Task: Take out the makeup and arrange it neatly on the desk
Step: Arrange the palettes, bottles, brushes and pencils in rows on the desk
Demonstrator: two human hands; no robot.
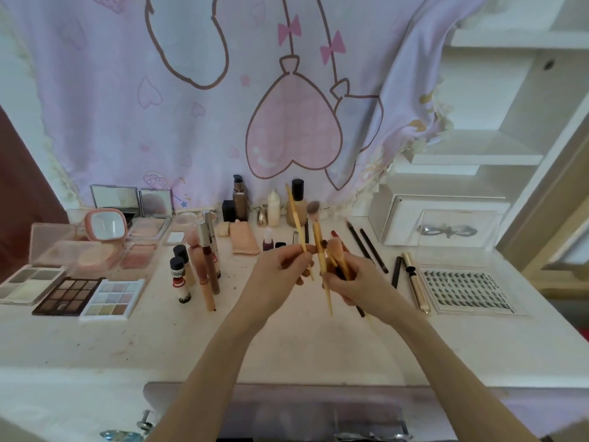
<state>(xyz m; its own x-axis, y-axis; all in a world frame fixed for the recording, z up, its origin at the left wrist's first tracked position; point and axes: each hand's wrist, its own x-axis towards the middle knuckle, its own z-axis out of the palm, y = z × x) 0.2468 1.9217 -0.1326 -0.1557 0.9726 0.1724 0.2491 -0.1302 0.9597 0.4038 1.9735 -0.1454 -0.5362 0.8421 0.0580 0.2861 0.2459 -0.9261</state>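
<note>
Far left of the desk (159, 339): three eyeshadow palettes (68, 296) are laid flat, side by side, lids open or absent; likely grouped by type so the pans can be read at a glance. Behind them, blush and powder compacts (95, 253) are set in a second row, with a pink mirror (106, 225) propped upright at the back.

Centre-left: slim tubes and small bottles (194, 269) are stood or laid together. Taller foundation bottles (239, 199) are kept at the rear against the hanging cloth (191, 106), presumably so that nothing low is hidden.

Centre, above the desk: the left hand (283, 266) is pinched on a single yellow-handled brush (299, 228), bristle end not clearly seen. The right hand (350, 282) is closed round a bundle of brushes (325, 250), heads up. Judged: brushes are being separated one at a time from the bundle for laying out; none of these is on the desk yet.

Right: dark pencils (366, 244) and a gold tube (416, 282) are laid roughly parallel, a pattern the brushes could follow. A sheet of false lashes (468, 290) lies flat near the edge; a white box (443, 221) stands behind it.
</note>
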